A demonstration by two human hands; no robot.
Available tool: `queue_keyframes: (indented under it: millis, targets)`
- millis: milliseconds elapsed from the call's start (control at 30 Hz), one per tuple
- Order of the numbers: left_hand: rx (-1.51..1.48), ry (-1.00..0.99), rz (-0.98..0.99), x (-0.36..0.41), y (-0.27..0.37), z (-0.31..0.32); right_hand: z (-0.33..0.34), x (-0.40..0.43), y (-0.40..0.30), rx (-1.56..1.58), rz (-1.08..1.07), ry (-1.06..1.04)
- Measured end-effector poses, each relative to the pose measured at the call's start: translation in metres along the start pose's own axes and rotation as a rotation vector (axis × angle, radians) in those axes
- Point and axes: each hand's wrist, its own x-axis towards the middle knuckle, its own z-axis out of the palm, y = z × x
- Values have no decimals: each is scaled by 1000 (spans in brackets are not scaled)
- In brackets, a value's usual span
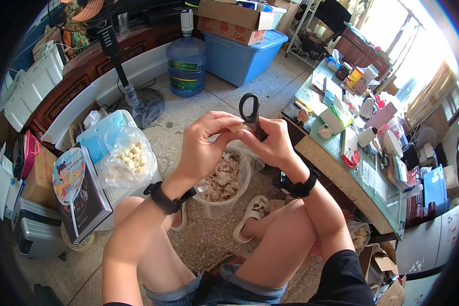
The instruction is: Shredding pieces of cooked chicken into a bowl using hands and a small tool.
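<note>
My left hand (210, 137) pinches a small pale garlic clove (237, 127) between thumb and fingers. Against it rests the thumb of my right hand (269, 139), which grips a pair of scissors (249, 111) with black handles; the loops point up and the blades are hidden. Both hands meet above a bin (235, 199) lined with clear plastic and holding garlic skins (222, 178). To the left, peeled garlic cloves (134, 157) lie in a clear plastic bag (116, 174).
A book (93, 199) with a cartoon hand fan (67, 176) lies at the left. A blue water jug (186, 63) and blue storage box (239, 57) stand ahead. The glass-topped table (378, 206) at the right holds garlic bulbs (325, 131) and many small things.
</note>
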Motion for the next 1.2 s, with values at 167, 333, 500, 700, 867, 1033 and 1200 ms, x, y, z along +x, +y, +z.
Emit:
queue_keyframes:
  millis: [167, 333, 500, 700, 867, 1033, 1200]
  targets:
    - [4, 16, 34, -1, 2, -1, 2, -3, 2, -11, -20, 30]
    - [-13, 31, 30, -1, 6, -1, 4, -3, 2, 40, -34, 29]
    - [56, 43, 50, -2, 4, -2, 1, -3, -3, 46, -48, 17]
    - [19, 48, -22, -1, 6, -2, 4, -6, 3, 28, -81, -36]
    - [-82, 74, -92, -4, 8, -1, 6, -4, 0, 58, -153, 56]
    - [-6, 31, -150, -4, 15, -1, 10, -8, 15, 68, -146, 115]
    - [-276, -80, -299, -5, 19, -1, 10, -5, 4, 129, -119, 162]
